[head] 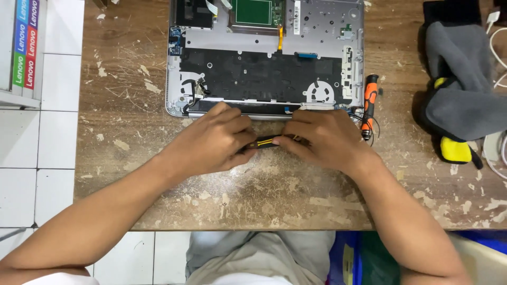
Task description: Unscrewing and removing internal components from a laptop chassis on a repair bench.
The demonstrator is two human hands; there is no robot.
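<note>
Worn brown wood, flaked pale in patches, makes up the counter [253, 195], with white floor tiles beyond its left edge. Both hands meet just below the laptop's near edge. The left hand [214, 142] and the right hand [325, 138] are each clenched on one end of a small screwdriver [266, 141], black with a yellow stripe, lying level between the fingers; only its middle shows, so the tip cannot be made out.

Pulling or twisting with both grips at once could, I judge, make the tool slip and jab a finger, or let a loose bit drop and roll off the counter edge. A sudden jerk could also knock the hands into the laptop [264, 58] just above them, where boards and thin ribbon cables lie bare.

That laptop sits open-backed, silver frame, dark inner plate, a green board at its top. Right of the laptop's near corner lies an orange-and-black screwdriver [369, 103] amid thin wires. Farther right of the laptop is a grey cloth [459, 79] over something yellow and black.
</note>
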